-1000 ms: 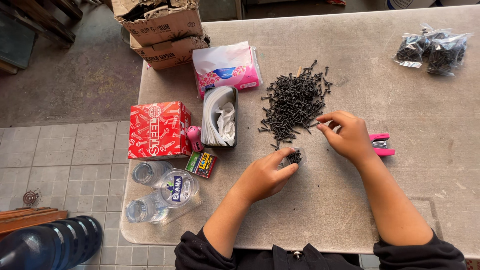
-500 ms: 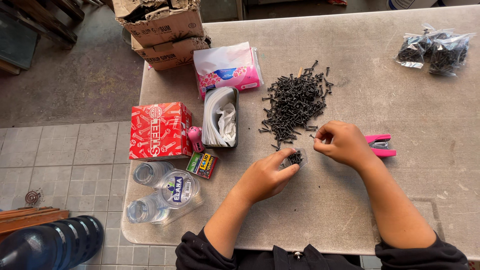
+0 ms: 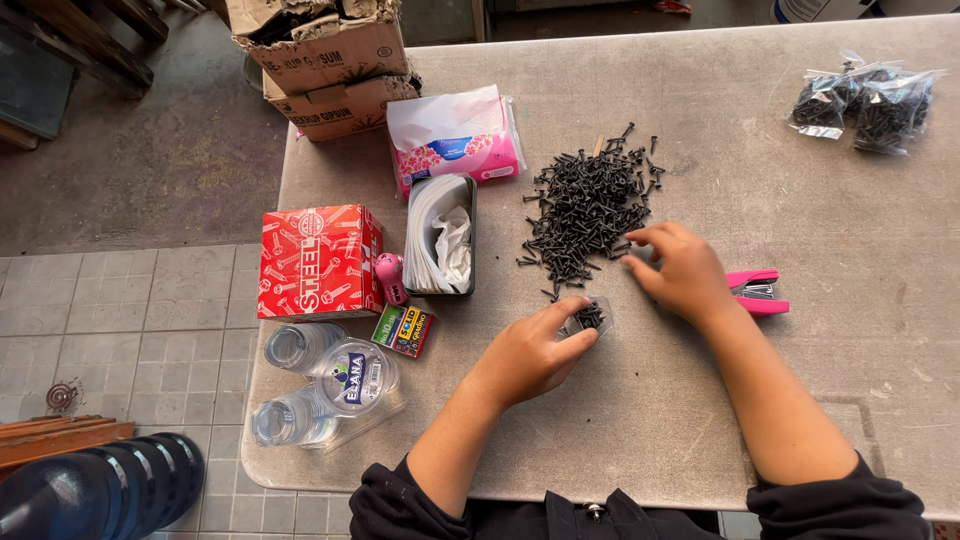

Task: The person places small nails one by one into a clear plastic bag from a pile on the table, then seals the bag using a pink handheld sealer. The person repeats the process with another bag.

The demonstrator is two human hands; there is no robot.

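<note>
Left hand (image 3: 528, 352) pinches a small clear plastic bag (image 3: 590, 316) partly filled with black screws, thumb and forefinger closed on its mouth edge, bag resting on the grey stone-look tabletop (image 3: 780, 200) just below the loose pile of short black drywall-type screws (image 3: 588, 207). Right hand (image 3: 682, 268) sits at the pile's lower right edge, fingers curled in toward the palm; whether it actually holds screws cannot be told from this view. Handling judgement: each screw is rigid steel, light alone, sharp at the tip, prone to rolling and tangling with its neighbours, so best taken as a small pinch by the shanks or scooped, not pressed into the palm. The bag is thin, limp film, likely to puncture on points and to sag once loaded; grip belongs at the rim with the mouth kept open, weight left on the table. Just right of the right hand lies a pink handheld stapler (image 3: 756, 291). Far right corner: several filled clear bags of dark screws (image 3: 862, 103). Left of the pile: a dark tray of folded clear bags (image 3: 441, 236), a pink tissue pack (image 3: 457, 138), a red cardboard box (image 3: 318, 262).
</note>
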